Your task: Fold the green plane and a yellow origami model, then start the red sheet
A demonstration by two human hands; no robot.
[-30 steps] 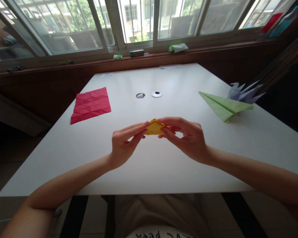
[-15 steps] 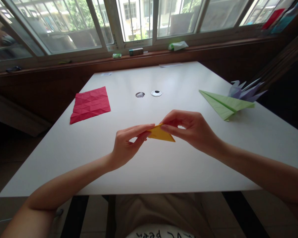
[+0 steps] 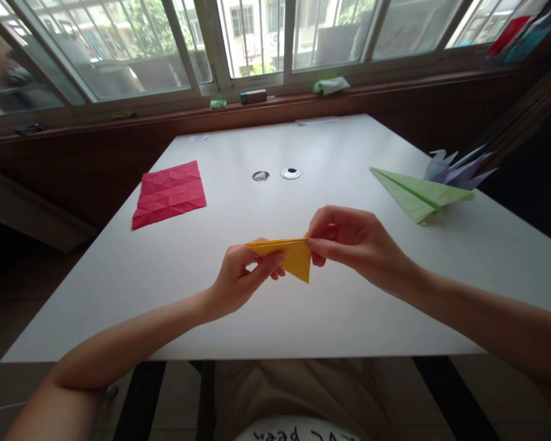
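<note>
Two bare hands hold one piece of folded yellow paper between them. The left hand is clamped on its left part, thumb laid across the near face and fingers behind. The right hand pinches its upper right corner between thumb and forefinger. The hands are apart from each other, with the paper bridging the gap: its long folded edge runs across the top from one hand to the other, and one sharp point hangs down just left of the right hand.

Beyond the hands, two small round pieces lie side by side without touching, a greyish one and a white one with a black spot. To the left is one square red sheet, covered in creases. To the right is one light green paper plane, and partly behind it one purple folded paper with several pointed tips.

All these rest on a white table with a smooth top. Two white slips, a small one and a longer one, lie near its far edge. Past it, a brown sill carries one small box and two green-and-white packets, below sliding windows.
</note>
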